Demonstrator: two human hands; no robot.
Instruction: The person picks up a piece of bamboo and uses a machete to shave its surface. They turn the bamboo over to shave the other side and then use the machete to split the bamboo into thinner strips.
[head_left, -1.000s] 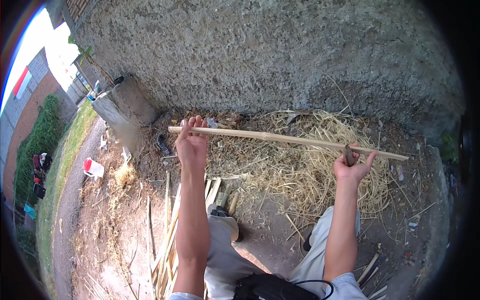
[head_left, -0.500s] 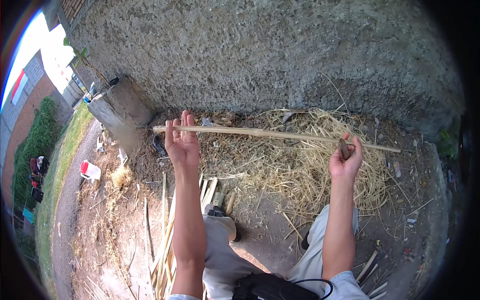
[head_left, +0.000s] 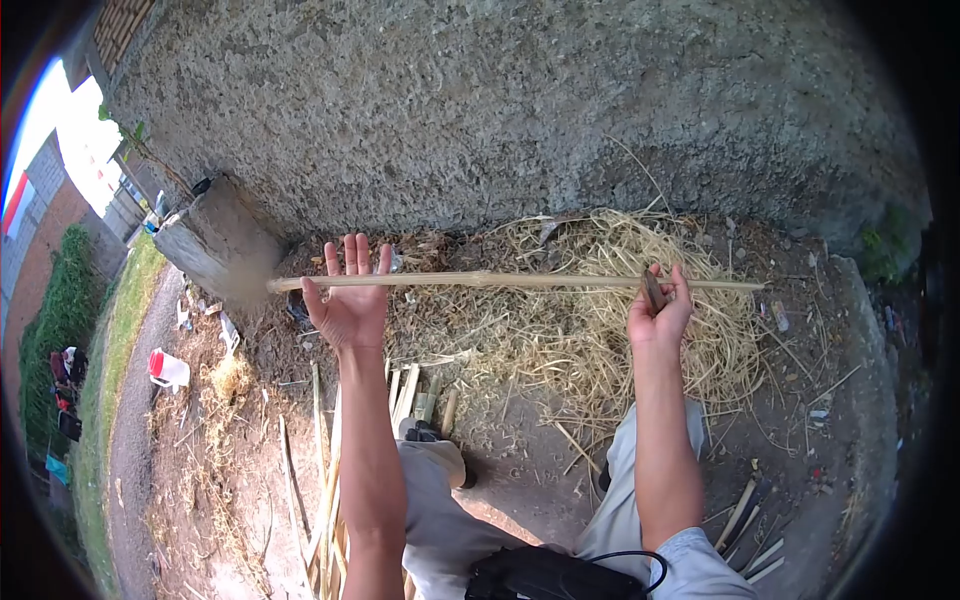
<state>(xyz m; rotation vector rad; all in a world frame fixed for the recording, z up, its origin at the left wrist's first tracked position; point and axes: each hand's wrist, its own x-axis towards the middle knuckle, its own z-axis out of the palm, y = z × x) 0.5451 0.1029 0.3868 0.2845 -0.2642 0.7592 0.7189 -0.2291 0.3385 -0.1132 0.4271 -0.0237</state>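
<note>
A long, pale bamboo strip (head_left: 520, 280) is held almost level across in front of me, with a node near its middle. My left hand (head_left: 352, 305) is palm up with its fingers stretched and spread. The strip lies across that palm, the thumb in front of it, and its thick end juts out to the left. Farther right, my right hand (head_left: 662, 312) is closed around the strip's thinner part. In the same grip is a brown wooden piece (head_left: 653, 292), perhaps a handle; the rest of it is hidden.
Curly bamboo shavings (head_left: 700, 350) heap up below a rough wall (head_left: 480, 110). Split bamboo strips (head_left: 325, 500) lie beside my left leg, with cut pieces (head_left: 425, 400) near my foot. A red-lidded jug (head_left: 169, 369) stands left, near a concrete block (head_left: 220, 235).
The bamboo strip has tilted from sloping down rightward to nearly level, and its thick end sticks out farther left of my left hand. My left fingers have spread wider.
</note>
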